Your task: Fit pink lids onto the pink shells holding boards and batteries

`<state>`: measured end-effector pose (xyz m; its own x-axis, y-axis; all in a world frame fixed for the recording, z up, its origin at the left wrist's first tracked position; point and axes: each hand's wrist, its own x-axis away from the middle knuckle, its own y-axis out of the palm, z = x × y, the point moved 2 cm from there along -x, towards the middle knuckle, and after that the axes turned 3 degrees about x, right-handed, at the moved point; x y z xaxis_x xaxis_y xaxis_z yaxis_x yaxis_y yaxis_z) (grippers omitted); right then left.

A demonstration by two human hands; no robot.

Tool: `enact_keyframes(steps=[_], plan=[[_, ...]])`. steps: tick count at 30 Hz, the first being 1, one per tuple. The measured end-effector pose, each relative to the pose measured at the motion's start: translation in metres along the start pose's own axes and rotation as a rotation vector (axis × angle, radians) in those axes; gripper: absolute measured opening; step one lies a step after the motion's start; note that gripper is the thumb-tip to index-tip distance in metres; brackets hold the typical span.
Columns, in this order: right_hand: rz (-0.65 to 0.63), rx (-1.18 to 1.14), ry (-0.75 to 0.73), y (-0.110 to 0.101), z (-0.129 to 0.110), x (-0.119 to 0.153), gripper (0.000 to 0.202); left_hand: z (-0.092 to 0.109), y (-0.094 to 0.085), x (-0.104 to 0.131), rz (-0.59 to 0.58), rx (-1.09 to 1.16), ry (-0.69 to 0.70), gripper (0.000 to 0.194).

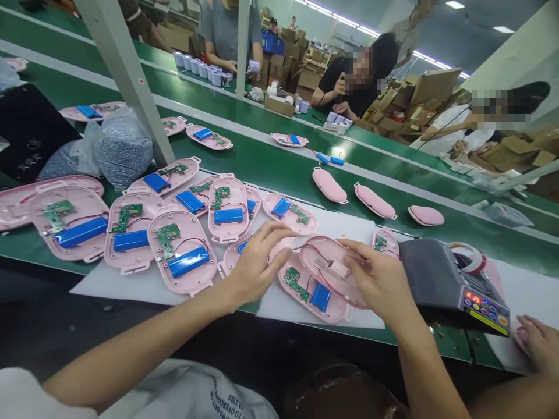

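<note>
My right hand (379,270) holds a pink oval shell (321,250), tilted, with red and dark wires and a small pale block inside. My left hand (259,262) is at the shell's left side, thumb and fingers curved toward each other near the wires; whether it pinches anything is hard to make out. Below the held shell lies another pink shell (336,311) with a green circuit board (296,283) and a blue battery (321,297). To the left, several open pink shells (181,250) hold boards and blue batteries.
A black tape dispenser (432,279) with a lit red display stands at right, and another person's hand (535,334) is beyond it. Closed pink shells (374,201) lie on the green belt (271,169). A metal post (131,75) rises at left. Several people sit across.
</note>
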<state>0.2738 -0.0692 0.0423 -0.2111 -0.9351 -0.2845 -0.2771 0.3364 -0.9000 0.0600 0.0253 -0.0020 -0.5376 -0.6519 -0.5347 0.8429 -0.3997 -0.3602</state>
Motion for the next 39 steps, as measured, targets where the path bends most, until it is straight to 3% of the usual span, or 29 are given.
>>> enact_keyframes(steps=[3,5,8,11,13,16,19,21,24,26,28,31,34,37,39], plan=[[-0.004,0.034,0.056,-0.008,0.011,0.005,0.032,-0.005,0.010,0.017,-0.177,-0.101,-0.120,0.039],[-0.020,0.070,0.078,-0.012,0.017,0.009,0.032,-0.009,0.016,0.022,-0.243,-0.209,-0.103,0.031],[-0.016,0.129,0.097,-0.016,0.022,0.016,0.035,-0.013,0.012,0.023,-0.344,-0.465,0.008,0.012],[-0.036,0.148,0.088,-0.016,0.027,0.021,0.036,-0.013,-0.005,0.021,-0.534,-0.665,0.182,0.018],[-0.048,0.142,0.084,-0.015,0.028,0.024,0.036,-0.011,-0.015,0.016,-0.590,-0.731,0.255,0.020],[-0.047,0.113,0.097,-0.013,0.028,0.025,0.035,-0.011,-0.022,0.005,-0.518,-0.829,0.250,0.012],[-0.050,0.090,0.103,-0.013,0.025,0.025,0.035,-0.013,-0.019,-0.006,-0.477,-0.808,0.213,0.034],[-0.042,0.088,0.092,-0.013,0.023,0.025,0.034,-0.015,-0.013,-0.011,-0.508,-0.718,0.240,0.036],[-0.021,0.090,0.066,-0.013,0.021,0.027,0.035,-0.017,-0.002,-0.011,-0.538,-0.522,0.278,0.018],[-0.017,0.101,0.056,-0.013,0.022,0.030,0.035,-0.018,0.005,-0.009,-0.510,-0.342,0.232,0.015],[-0.019,0.117,0.045,-0.012,0.022,0.033,0.035,-0.016,0.011,-0.006,-0.429,-0.133,0.134,0.014],[-0.017,0.167,0.005,-0.010,0.018,0.036,0.036,-0.010,0.019,-0.004,-0.209,0.062,0.019,0.013],[-0.028,0.191,-0.078,-0.006,0.006,0.036,0.037,0.000,0.032,-0.003,-0.061,-0.079,0.135,0.015],[0.005,0.179,-0.082,-0.003,-0.007,0.033,0.038,0.009,0.049,-0.001,-0.077,-0.417,0.380,0.021],[0.044,0.187,-0.028,-0.003,-0.013,0.032,0.038,0.011,0.057,0.001,-0.073,-0.584,0.465,0.022]])
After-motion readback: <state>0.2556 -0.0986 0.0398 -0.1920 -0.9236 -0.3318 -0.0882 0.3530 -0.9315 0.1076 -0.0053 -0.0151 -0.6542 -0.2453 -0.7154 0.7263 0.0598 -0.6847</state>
